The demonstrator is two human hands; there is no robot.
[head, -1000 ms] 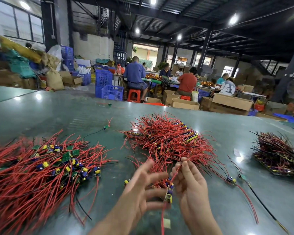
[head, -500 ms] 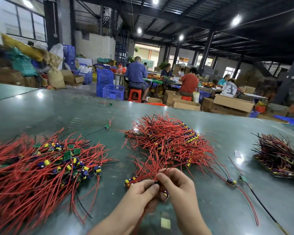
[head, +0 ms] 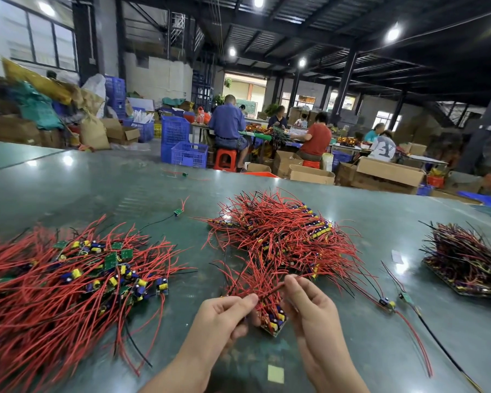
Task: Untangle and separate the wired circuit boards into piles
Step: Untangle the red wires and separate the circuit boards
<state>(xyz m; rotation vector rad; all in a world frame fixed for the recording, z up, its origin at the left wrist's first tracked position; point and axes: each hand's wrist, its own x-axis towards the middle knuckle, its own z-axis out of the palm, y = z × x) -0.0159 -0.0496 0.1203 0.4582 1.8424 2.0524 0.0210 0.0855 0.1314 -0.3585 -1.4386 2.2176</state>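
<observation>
We found almost nothing legible: only large dark figures on the back of a seated worker's white shirt (head: 383, 148), too blurred to read with certainty.

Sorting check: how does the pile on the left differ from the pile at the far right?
The left pile looks bright red and spreads loosely, its green boards and yellow parts showing; the far-right pile looks darker and more compact, its boards along the near edge. Both lie on the green table.
</observation>
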